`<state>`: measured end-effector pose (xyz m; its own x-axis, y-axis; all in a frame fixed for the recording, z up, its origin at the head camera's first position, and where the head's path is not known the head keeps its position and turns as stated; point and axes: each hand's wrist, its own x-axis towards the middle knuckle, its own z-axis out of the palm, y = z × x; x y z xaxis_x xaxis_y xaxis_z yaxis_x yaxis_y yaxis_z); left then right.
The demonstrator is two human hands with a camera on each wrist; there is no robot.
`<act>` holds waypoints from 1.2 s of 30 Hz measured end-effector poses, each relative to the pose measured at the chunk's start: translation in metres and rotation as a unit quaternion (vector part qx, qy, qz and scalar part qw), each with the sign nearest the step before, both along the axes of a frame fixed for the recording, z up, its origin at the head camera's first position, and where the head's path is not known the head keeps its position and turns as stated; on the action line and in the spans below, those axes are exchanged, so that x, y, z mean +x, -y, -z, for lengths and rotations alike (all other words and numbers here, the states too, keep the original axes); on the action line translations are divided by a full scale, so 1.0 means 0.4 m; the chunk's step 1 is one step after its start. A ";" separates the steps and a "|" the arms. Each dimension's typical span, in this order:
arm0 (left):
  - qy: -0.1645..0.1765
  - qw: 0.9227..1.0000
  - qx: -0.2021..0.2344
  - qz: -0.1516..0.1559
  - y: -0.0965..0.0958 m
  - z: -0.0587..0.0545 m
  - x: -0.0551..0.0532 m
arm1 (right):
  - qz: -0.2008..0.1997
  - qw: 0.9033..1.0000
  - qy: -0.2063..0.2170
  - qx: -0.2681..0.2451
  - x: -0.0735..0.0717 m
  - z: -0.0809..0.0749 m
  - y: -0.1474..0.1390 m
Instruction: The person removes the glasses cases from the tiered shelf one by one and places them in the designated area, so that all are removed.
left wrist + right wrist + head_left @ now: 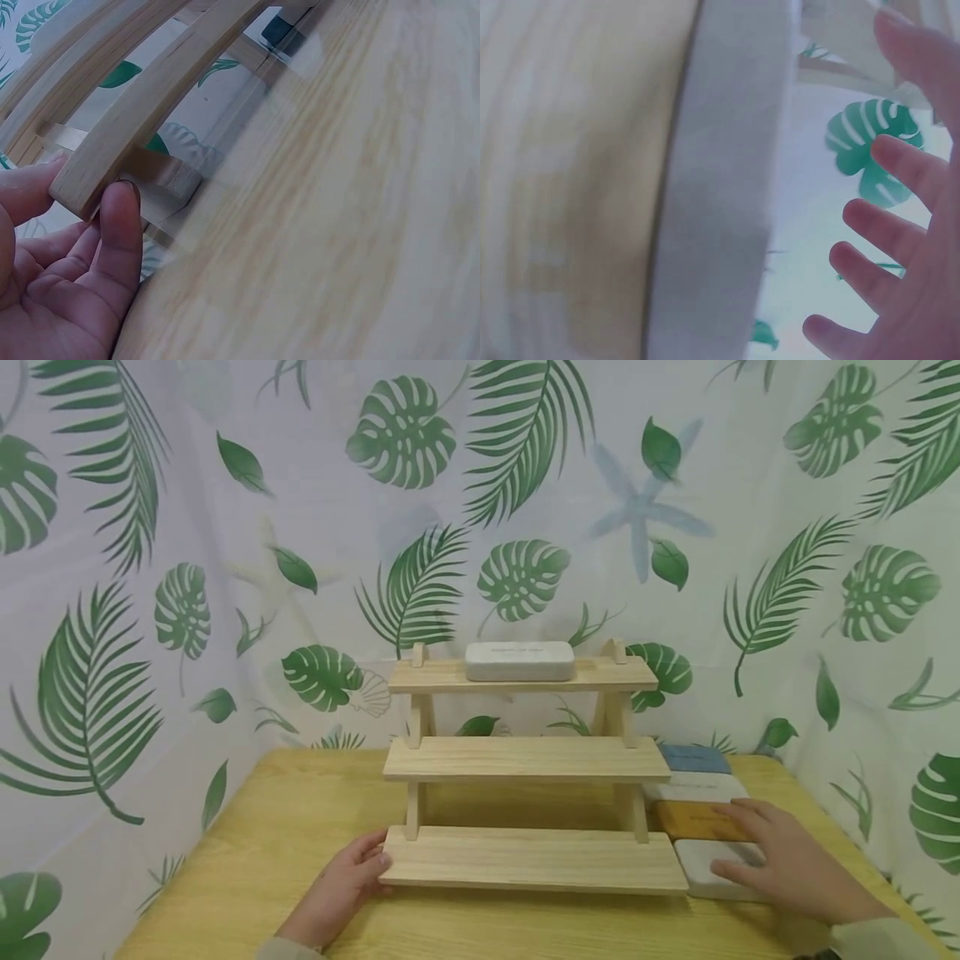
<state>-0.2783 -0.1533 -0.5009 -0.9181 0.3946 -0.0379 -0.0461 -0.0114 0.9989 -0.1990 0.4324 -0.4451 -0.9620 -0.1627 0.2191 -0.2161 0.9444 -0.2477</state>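
A three-tier wooden display stand [525, 760] stands on the table. My left hand [337, 889] grips the left end of its bottom shelf [532, 860]; the left wrist view has the thumb and fingers around the board end [82, 184]. On the right, my right hand [795, 864] hovers with fingers spread over a row of flat rounded cases. Nearest it are a white case [697, 870] and an orange case [690, 821]. The right wrist view shows the fingers straight and apart, beside a pale case's side [716, 180].
Another white case [520, 662] lies on the stand's top shelf [435, 675]. Behind the orange case are a further white case [697, 787] and a blue case [693, 758], close to the stand's right side. A leaf-patterned curtain [315, 568] encloses the wooden table [300, 810] at the back and sides.
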 end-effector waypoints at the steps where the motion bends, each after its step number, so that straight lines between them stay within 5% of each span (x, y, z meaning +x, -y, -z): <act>1: -0.001 1.000 0.000 0.002 -0.002 -0.002 -0.002 | 0.001 1.000 -0.003 -0.006 0.001 -0.010 0.004; 10: 0.007 1.000 0.008 0.018 -0.013 -0.001 -0.016 | -0.025 0.998 -0.049 -0.040 0.010 -0.091 0.049; 22: 0.002 1.000 0.003 0.023 -0.003 0.001 -0.013 | -0.067 0.990 -0.123 -0.025 -0.007 -0.156 0.122; 36: 0.004 1.000 0.002 0.010 0.008 0.004 -0.006 | -0.087 0.983 -0.154 -0.043 -0.047 -0.221 0.218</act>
<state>-0.2807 -0.1566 -0.5024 -0.9094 0.4137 -0.0443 -0.0548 -0.0136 0.9984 -0.2179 0.3454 -0.3565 -0.8069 -0.2870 0.5162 -0.4496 0.8653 -0.2216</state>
